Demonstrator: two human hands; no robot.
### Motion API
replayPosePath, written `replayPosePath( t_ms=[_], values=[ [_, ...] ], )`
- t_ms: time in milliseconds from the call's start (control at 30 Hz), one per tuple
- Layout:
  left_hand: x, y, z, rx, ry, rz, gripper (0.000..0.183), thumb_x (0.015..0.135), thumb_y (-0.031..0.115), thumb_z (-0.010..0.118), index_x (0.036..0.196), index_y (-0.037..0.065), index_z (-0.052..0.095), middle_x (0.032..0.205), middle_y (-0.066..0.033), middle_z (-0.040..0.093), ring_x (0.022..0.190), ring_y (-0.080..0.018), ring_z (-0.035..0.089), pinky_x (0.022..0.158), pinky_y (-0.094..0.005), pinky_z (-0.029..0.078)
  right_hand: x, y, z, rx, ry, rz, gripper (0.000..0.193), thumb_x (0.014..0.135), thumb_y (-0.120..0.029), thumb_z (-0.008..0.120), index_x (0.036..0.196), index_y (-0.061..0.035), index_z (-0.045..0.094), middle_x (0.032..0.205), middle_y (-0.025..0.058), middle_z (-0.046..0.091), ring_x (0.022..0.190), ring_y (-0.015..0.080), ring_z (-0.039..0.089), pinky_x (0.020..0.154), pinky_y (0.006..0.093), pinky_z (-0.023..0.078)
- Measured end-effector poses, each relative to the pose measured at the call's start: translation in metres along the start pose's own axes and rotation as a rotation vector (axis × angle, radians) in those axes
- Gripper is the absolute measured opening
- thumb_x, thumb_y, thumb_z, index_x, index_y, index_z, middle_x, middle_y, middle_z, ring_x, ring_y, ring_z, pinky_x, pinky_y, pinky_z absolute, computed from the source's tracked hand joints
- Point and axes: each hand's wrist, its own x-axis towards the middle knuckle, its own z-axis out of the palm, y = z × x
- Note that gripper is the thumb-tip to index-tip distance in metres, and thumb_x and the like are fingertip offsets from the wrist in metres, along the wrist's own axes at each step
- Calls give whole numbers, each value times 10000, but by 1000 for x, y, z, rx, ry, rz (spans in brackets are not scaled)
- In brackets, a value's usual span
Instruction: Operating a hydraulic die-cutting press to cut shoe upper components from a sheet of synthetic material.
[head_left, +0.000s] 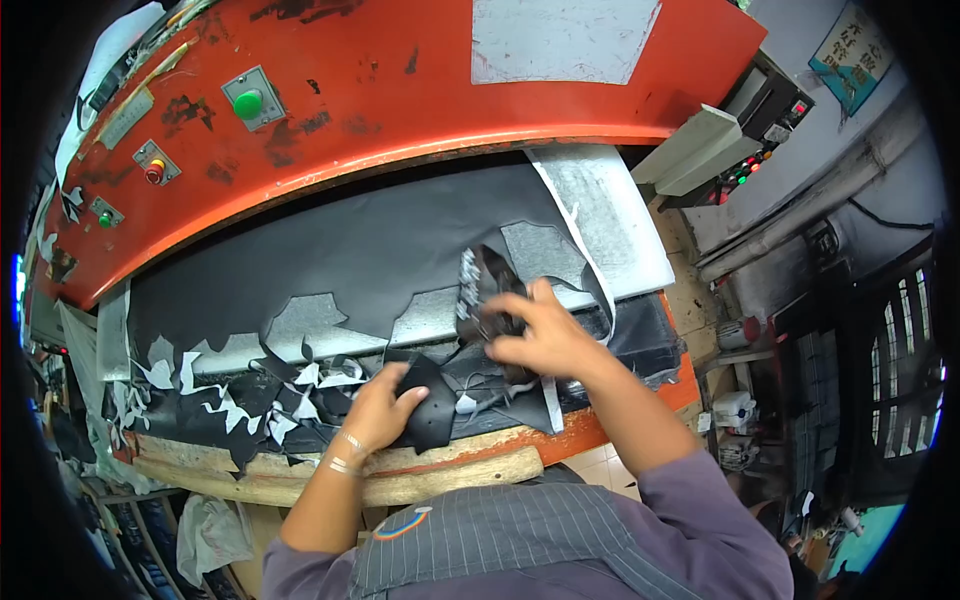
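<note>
My right hand grips a dark cutting die with whitish marks along its side. The die is tilted and slightly blurred, over the near edge of a black sheet. Lower and to the left, my left hand is closed, thumb against fingers, on a black cut piece. Its fingertips are partly hidden behind that piece. The black sheet lies on a whitish cutting board, which shows through cut-out gaps along the sheet's near edge.
An orange press with green and red buttons spans the far side, its beam above the sheet. Black and white scraps litter the near ledge. A worn wooden rail runs along the front. A control box stands at right.
</note>
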Motion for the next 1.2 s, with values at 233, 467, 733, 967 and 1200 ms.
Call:
replayPosePath(
  t_ms=[233, 467, 733, 967, 1200],
  values=[
    [63, 48, -32, 222, 290, 306, 711, 753, 304, 755, 1311, -17, 452, 1236, -205, 547, 1175, -360, 495, 1009, -422, 373, 85, 8, 15, -521, 350, -74, 566, 696, -320, 712, 1223, -144, 603, 1148, 283, 473, 1076, 414, 498, 940, 437, 447],
    [144, 32, 9, 314, 462, 399, 703, 735, 353, 763, 1284, -9, 513, 1301, -257, 520, 1232, -356, 486, 1086, -425, 304, 55, 55, 33, -405, 539, -158, 960, 714, -400, 756, 1415, 61, 289, 1283, 218, 527, 1220, 333, 466, 1023, 467, 259],
    [149, 39, 4, 317, 379, 427, 646, 750, 271, 752, 1285, -10, 526, 1288, -206, 556, 1261, -305, 482, 1105, -416, 283, 60, 68, 32, -412, 727, -351, 730, 708, -350, 747, 1250, 70, 498, 1201, 210, 595, 1180, 288, 521, 1007, 473, 320],
    [152, 39, 2, 323, 347, 510, 632, 778, 300, 731, 1274, -28, 517, 1231, -219, 587, 1248, -291, 496, 1097, -440, 280, 62, 66, 31, -401, 775, -388, 686, 640, -325, 789, 1155, 72, 570, 1170, 240, 603, 1101, 306, 579, 998, 457, 343],
    [144, 33, 0, 330, 372, 558, 636, 779, 328, 727, 1261, -35, 526, 1224, -202, 595, 1236, -267, 510, 1102, -446, 284, 57, 71, 40, -437, 774, -410, 725, 622, -312, 794, 1195, 48, 536, 1153, 231, 614, 1038, 295, 612, 1006, 457, 340]
  ],
)
